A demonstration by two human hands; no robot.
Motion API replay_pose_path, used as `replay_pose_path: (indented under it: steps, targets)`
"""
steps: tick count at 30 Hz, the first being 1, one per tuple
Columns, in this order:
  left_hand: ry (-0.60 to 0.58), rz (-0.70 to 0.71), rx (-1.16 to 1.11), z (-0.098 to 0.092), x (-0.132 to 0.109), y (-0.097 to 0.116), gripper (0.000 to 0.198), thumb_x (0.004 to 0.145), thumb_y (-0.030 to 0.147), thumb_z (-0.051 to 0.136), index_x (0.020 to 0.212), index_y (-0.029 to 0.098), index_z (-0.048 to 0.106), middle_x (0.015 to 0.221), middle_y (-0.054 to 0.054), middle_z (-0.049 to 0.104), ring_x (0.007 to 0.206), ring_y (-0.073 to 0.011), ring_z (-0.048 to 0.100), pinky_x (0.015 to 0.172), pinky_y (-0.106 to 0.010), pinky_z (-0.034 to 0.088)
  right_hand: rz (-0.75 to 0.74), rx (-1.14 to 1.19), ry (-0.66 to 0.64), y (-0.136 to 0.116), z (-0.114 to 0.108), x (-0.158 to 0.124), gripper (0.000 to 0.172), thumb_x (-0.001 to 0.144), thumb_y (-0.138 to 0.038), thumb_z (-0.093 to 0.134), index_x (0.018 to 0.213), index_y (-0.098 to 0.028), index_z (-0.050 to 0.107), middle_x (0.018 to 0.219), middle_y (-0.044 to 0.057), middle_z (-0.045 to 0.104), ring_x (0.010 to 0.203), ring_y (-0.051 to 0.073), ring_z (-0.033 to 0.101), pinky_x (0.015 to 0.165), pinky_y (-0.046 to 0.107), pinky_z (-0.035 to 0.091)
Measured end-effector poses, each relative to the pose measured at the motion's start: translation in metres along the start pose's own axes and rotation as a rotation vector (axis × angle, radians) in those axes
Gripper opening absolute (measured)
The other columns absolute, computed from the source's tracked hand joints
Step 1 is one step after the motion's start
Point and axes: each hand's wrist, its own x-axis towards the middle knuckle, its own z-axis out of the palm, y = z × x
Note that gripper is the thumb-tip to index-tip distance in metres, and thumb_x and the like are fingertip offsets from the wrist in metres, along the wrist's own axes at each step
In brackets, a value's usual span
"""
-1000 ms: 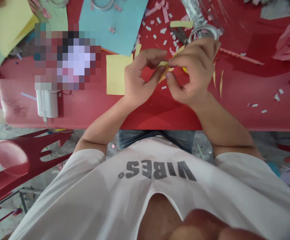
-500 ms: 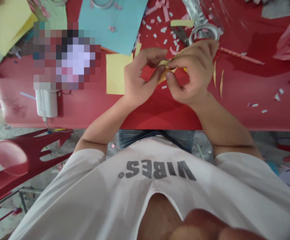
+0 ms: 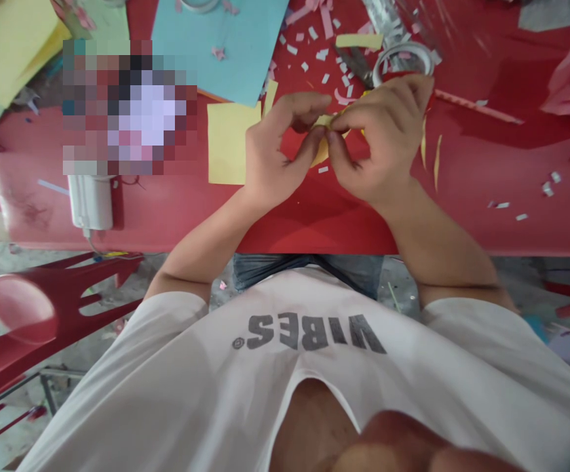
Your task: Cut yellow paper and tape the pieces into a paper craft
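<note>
A small piece of yellow paper [image 3: 321,156] is pinched between my two hands above the red table. My left hand [image 3: 281,147] grips it with thumb and index finger. From the other side, my right hand [image 3: 386,141] holds it the same way, and the two thumb tips meet. Fingers cover much of the paper, so its exact shape is hidden. Beside my left hand lies a yellow paper sheet [image 3: 227,144], partly behind the wrist. Just beyond my right hand are a roll of tape [image 3: 428,60] and a metal tool [image 3: 356,64], partly covered.
A blue sheet [image 3: 221,46] lies at the back, with yellow sheets [image 3: 14,39] at far left. A white power bank [image 3: 91,202] with a cable sits near the left front edge. Paper scraps [image 3: 325,78] and a striped pencil [image 3: 479,107] lie on the table [image 3: 314,223]. A red chair [image 3: 69,288] stands left.
My thumbs have come together on the yellow paper, the right thumb rising slightly. Both hands otherwise keep their place, and the view has shifted a little.
</note>
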Motion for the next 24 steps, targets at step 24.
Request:
replay_pose_path:
  steps: [24]
  targets:
    - [-0.119,-0.067,0.213,-0.008,-0.003,0.005,0.037,0.109,0.067,0.047,0.131,0.040,0.062,0.108,-0.005,0.073,0.095,-0.0238,0.072,0.085,-0.042,0.064,0.109,-0.067,-0.293,-0.012,-0.017,0.006,0.011,0.103,-0.038,0.059,0.108,-0.034,0.069,0.112,0.006,0.072,0.117,0.039,0.064,0.115,0.066,0.037]
